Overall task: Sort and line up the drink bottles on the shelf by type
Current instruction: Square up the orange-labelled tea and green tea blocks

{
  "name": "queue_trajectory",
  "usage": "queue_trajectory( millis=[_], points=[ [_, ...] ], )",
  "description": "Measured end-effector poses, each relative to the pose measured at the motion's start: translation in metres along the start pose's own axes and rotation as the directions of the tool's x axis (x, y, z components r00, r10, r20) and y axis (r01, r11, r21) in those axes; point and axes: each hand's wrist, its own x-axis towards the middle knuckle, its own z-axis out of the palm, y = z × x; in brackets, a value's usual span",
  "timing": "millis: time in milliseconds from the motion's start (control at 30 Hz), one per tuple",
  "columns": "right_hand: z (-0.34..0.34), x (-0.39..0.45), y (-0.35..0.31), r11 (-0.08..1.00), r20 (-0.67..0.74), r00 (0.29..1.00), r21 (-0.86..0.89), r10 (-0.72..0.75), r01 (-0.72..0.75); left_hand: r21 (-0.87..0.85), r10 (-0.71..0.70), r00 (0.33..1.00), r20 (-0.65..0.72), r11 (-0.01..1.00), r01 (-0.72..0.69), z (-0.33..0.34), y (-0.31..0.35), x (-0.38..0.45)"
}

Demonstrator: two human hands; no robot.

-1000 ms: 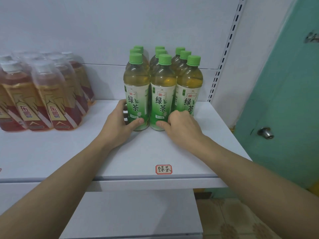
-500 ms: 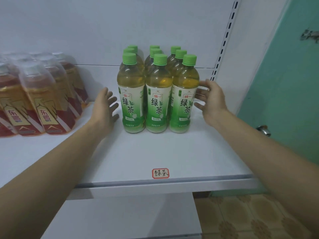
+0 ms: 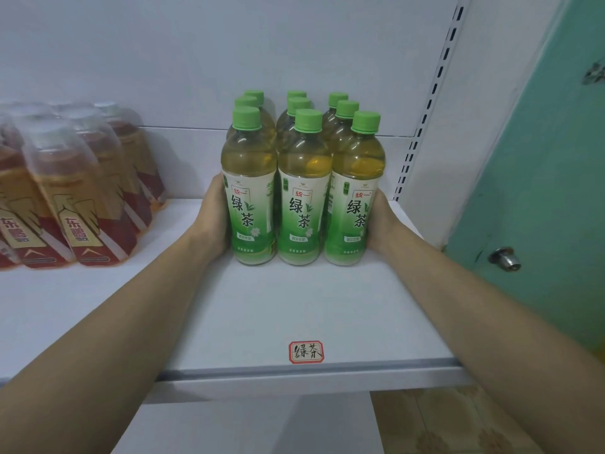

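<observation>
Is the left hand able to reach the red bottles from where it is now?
Probably yes. The left hand presses the green bottles' left side, and only bare shelf lies between it and the red bottles.

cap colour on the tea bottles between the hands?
Green, all nine caps, on the green tea bottles. Clearest in the head view.

A single head-worn wide-angle view looks forward and slightly down at a white shelf [image 3: 294, 309] from close range. The green tea bottles [image 3: 302, 188] stand centre frame, far on the shelf; both forearms enter from the near bottom corners. No second view exists.
</observation>
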Motion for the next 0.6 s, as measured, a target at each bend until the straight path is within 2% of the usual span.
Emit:
queue_trajectory(
  millis=[267,433,600],
  points=[
    [-0.0001,0.0016,0.0016,1.0,0.034,0.999,0.009,0.015,-0.015,0.006,0.018,0.999,-0.035,1.0,-0.017,-0.0007,-0.0023,0.0023],
    [0.0008,0.0019,0.0026,1.0,-0.001,1.0,0.02,0.001,-0.001,0.03,0.015,0.998,-0.058,0.999,-0.014,-0.0003,-0.0013,0.0015],
    [0.0003,-0.0027,0.0017,0.987,-0.059,0.993,0.113,-0.107,0.113,-0.006,0.023,0.997,-0.068,1.0,-0.024,-0.0021,-0.0025,-0.0034]
  ],
)
